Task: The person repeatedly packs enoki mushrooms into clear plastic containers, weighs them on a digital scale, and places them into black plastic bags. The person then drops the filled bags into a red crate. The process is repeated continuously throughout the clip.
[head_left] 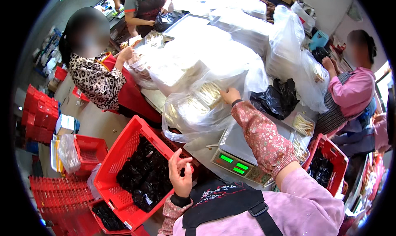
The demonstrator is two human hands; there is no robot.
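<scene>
My right hand (232,96) reaches forward over the table, its fingers bent and closed on the edge of a pack of pale, thin stalks (209,93). More stalks (190,108) lie beside it inside a loose clear plastic bag (175,131). Beneath my right forearm stands a weighing scale (235,164) with a metal platform and green lit digits. My left hand (180,172) is raised at the right rim of a red crate (108,166), fingers apart and holding nothing visible. Black plastic bags (144,174) fill that crate.
A black bag (276,98) and small trays of stalks (303,124) lie right of my forearm. Another red crate (335,157) stands at the right. Clear-bagged stacks (243,28) cover the table's far side. Co-workers stand left, right and behind the table. Red crates (39,112) are piled left.
</scene>
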